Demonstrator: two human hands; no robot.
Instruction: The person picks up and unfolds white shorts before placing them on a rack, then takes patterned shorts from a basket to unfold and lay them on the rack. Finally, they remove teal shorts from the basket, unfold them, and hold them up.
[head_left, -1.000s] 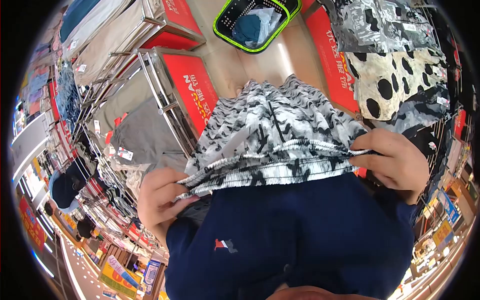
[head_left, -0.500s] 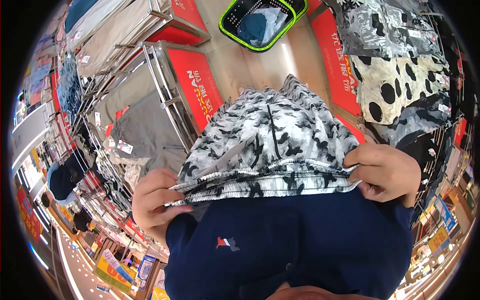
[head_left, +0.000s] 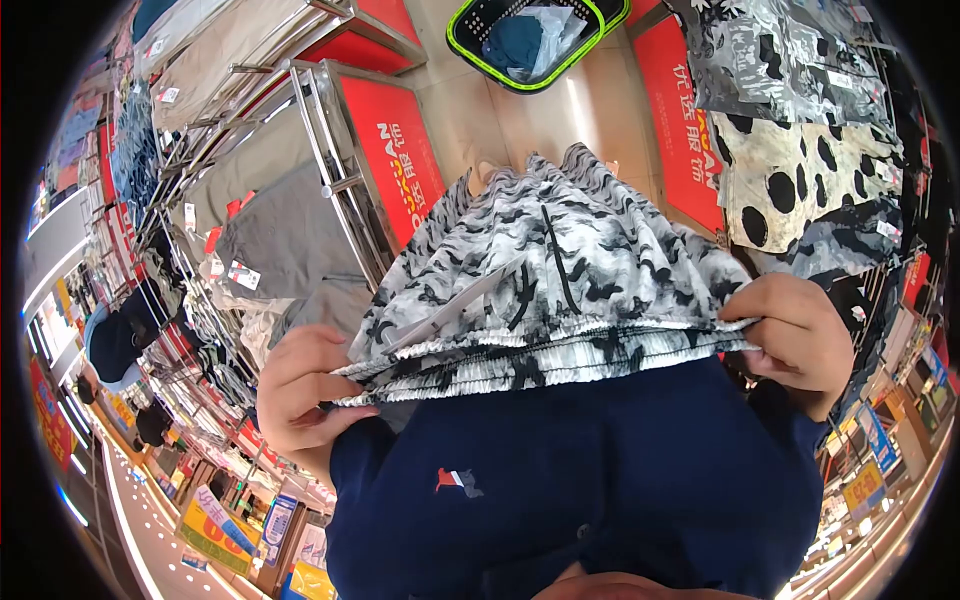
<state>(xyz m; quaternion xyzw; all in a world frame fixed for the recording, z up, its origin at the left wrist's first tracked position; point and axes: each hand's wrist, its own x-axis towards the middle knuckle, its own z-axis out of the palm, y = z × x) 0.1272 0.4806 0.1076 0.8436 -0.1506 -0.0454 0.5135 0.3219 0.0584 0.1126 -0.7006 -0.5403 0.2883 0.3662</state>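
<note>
Black, white and grey camo-print elastic-waist pants point(head_left: 600, 270) hang down in front of my navy shirt point(head_left: 620, 470). A black drawstring hangs at their front, and a long pale strip, perhaps a tag, lies across the left side. My left hand point(head_left: 308, 388) is closed on the left end of the gathered waistband, thumb below and fingers above. At the opposite end, my right hand point(head_left: 795, 335) pinches the waistband. The band is held stretched sideways between both hands, its edge nearest my body. The lower ends of the pants fall out of clear sight toward the floor.
Ahead on the tiled floor stands a black basket with a green rim point(head_left: 527, 88), holding bagged dark teal cloth. Racks of grey and beige clothing point(head_left: 285, 235) with red panels flank the left; folded patterned garments point(head_left: 800, 180) lie on the right.
My right hand has moved slightly outward to the right and up, pulling the waistband wider. My left hand has barely moved. The view has shifted a little.
</note>
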